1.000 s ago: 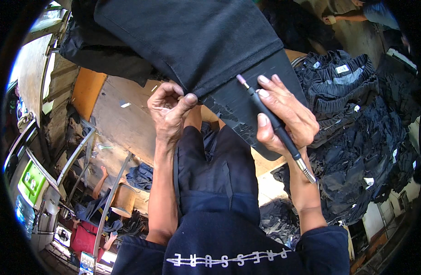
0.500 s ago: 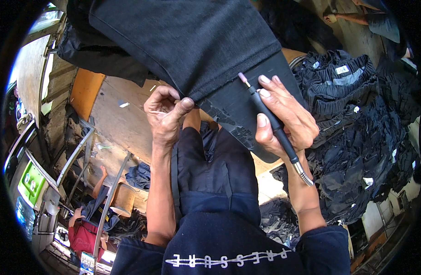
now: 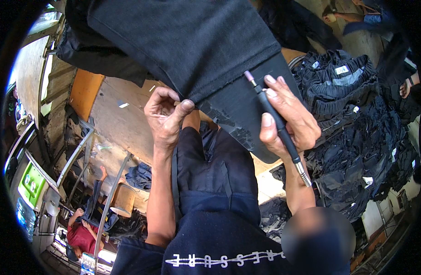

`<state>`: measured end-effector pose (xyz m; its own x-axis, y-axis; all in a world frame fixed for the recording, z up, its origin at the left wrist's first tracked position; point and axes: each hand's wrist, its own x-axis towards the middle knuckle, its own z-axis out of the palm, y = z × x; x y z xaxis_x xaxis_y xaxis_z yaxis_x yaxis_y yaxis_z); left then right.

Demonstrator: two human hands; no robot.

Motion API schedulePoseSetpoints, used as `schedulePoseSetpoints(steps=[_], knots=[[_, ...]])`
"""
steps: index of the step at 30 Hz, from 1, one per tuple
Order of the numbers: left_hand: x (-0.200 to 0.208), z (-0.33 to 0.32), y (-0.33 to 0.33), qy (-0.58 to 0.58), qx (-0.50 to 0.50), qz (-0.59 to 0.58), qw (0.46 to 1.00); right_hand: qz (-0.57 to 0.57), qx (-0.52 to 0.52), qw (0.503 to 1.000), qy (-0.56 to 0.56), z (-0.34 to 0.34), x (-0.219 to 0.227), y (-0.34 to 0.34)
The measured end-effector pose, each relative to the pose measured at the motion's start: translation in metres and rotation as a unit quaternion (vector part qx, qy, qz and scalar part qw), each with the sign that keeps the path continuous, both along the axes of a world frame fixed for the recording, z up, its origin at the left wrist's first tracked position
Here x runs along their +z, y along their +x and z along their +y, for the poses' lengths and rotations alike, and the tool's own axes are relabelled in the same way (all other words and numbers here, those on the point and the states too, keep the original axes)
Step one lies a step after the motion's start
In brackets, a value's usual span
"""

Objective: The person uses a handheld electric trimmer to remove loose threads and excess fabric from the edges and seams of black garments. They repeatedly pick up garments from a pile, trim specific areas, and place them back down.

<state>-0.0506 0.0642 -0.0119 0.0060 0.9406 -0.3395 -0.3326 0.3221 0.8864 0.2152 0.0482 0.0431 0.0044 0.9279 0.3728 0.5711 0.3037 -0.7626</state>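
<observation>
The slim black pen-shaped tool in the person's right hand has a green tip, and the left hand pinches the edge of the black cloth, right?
Not quite: the head view shows a pale pink tip, not a green one, on the slim black pen-shaped tool. The right hand holds it, and the left hand pinches the edge of the black cloth.

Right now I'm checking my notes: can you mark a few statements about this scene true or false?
1. The right hand holds a pen-shaped tool. True.
2. The left hand lies flat. False: it pinches the black cloth at a corner.
3. The tool's tip is green. False: the tip is pinkish.
4. The cloth covers part of a black board. True.
5. The big garment heap lies on the left. False: it is on the right.
</observation>
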Motion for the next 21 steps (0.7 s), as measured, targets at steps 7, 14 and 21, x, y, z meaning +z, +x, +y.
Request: schedulePoseSetpoints(steps=[7,14,21], knots=[[0.004,-0.007,0.003,0.065,0.016,0.090,0.994,-0.009,-0.011,1.000,-0.002,0.001,-0.001,0.000],[0.023,-0.003,0.021,0.305,0.029,0.435,0.847,0.008,-0.072,0.997,0.005,0.002,-0.001,0.001],[0.051,0.026,0.000,0.408,-0.185,0.559,0.698,0.016,-0.032,0.999,-0.006,0.002,0.003,0.004]])
